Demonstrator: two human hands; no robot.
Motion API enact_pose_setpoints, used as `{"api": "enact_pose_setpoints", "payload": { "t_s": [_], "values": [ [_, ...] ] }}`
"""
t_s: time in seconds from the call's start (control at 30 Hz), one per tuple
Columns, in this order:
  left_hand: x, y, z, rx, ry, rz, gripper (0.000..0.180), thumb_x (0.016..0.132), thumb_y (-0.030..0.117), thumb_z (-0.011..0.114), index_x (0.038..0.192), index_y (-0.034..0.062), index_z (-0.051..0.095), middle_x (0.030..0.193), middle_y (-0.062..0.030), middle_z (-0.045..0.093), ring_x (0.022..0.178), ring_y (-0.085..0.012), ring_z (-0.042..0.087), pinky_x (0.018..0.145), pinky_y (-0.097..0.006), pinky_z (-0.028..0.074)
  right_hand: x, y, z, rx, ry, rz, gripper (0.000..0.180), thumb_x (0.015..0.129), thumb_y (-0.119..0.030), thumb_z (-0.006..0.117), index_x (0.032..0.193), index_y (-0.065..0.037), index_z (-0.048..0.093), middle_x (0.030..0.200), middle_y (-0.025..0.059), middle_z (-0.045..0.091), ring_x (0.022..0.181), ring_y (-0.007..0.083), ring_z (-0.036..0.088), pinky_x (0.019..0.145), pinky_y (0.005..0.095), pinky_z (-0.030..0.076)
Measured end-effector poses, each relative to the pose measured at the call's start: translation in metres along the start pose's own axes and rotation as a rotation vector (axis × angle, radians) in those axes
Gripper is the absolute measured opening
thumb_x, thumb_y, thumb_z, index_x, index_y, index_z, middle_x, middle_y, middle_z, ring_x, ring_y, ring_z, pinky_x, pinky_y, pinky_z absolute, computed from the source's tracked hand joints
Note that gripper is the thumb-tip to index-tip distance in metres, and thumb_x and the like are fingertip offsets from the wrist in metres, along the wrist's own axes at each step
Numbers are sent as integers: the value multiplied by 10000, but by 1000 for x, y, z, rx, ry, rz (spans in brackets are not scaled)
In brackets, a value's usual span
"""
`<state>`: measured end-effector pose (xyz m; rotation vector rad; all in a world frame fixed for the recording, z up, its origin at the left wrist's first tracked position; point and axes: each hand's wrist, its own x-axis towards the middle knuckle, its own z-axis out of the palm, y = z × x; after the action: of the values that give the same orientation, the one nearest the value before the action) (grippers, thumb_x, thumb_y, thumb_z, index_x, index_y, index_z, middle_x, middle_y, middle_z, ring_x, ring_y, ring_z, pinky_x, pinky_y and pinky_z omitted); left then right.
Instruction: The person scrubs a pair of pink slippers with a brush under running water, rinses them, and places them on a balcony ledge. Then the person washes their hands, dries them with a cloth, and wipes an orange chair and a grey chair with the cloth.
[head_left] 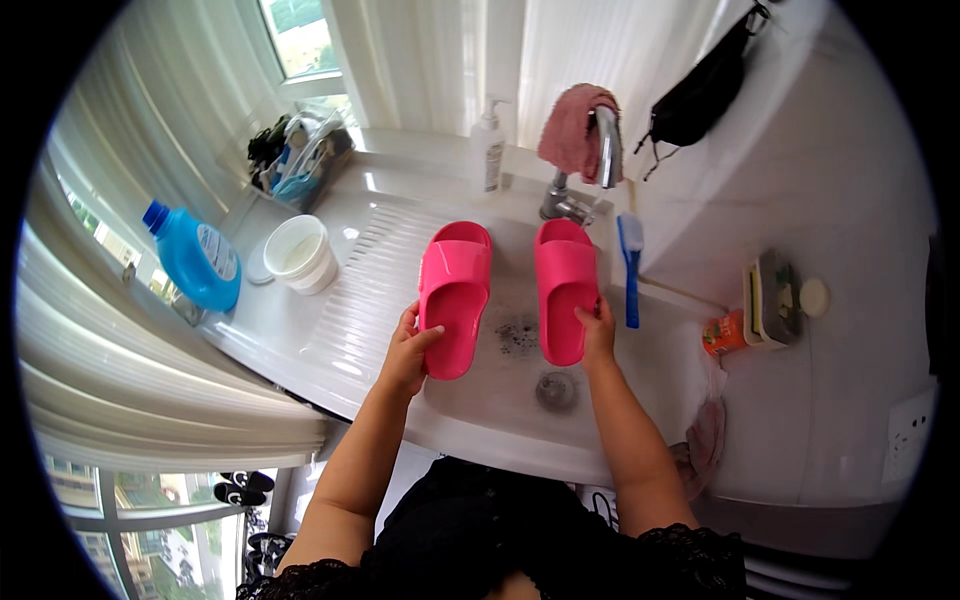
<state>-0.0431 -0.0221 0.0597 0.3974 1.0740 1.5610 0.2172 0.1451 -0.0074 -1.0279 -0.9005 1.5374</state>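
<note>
Two bright pink slide slippers are held side by side over a white laundry sink (pixel 450 425). My left hand (pixel 408 350) grips the heel end of the left slipper (pixel 456 300), thumb on the footbed. My right hand (pixel 597 333) is closed on the right edge of the other slipper (pixel 566 290), near its heel. Both slippers have their straps upward and toes pointing away from me. Below and between them, dark specks of dirt (pixel 518 337) lie on the basin floor near the round drain (pixel 555 391).
A chrome faucet (pixel 608 150) with a pink cloth (pixel 578 130) stands behind the basin. A blue brush (pixel 630 270) lies at the right. On the left are a ribbed washboard (pixel 370 270), a white tub (pixel 301 256), a blue detergent bottle (pixel 197 257) and a filled basket (pixel 300 160); a pump bottle (pixel 488 150) stands behind.
</note>
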Motion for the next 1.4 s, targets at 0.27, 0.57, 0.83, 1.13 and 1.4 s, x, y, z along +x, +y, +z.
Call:
{"api": "enact_pose_setpoints", "payload": {
  "t_s": [0.27, 0.57, 0.83, 1.13, 1.4],
  "values": [
    [23, -24, 29, 44, -6, -11, 588, 837, 17, 602, 1375, 51, 367, 1195, -135, 572, 1045, -213, 607, 834, -342, 544, -26, 3, -33, -89, -74, -19, 384, 798, -22, 599, 1181, -8, 570, 1041, 74, 626, 941, 160, 600, 847, 284, 468],
    [64, 1, -65, 698, 402, 251, 565, 826, 86, 644, 1339, -33, 438, 1138, -190, 591, 1049, -259, 593, 882, -362, 493, -18, -8, -9, -23, -78, -2, 433, 812, -2, 590, 1242, 13, 545, 986, 73, 641, 846, 131, 607, 754, 249, 482],
    [57, -16, 65, 873, 163, 670, 662, 849, 281, 700, 1360, -31, 418, 1296, -203, 483, 1172, -304, 501, 962, -418, 417, -20, -3, -16, -56, -78, -4, 409, 812, 6, 583, 1221, -3, 557, 914, 56, 645, 801, 115, 603, 715, 237, 475],
    [120, -54, 158, 468, -199, 121, 295, 908, 195, 654, 1112, -6, 582, 936, -64, 652, 814, -127, 624, 706, -264, 522, -30, 5, -30, -294, -170, -92, 366, 874, -96, 609, 1220, -22, 513, 1022, 57, 624, 925, 120, 583, 814, 263, 463],
    [147, -35, 180, 274, -274, 110, 244, 915, 173, 646, 1105, 28, 597, 971, -74, 663, 839, -142, 640, 739, -284, 538, -1, -3, -18, -525, -4, -251, 371, 886, -159, 613, 1224, -51, 504, 1113, 154, 632, 1042, 263, 617, 883, 331, 462]
  ]
}}
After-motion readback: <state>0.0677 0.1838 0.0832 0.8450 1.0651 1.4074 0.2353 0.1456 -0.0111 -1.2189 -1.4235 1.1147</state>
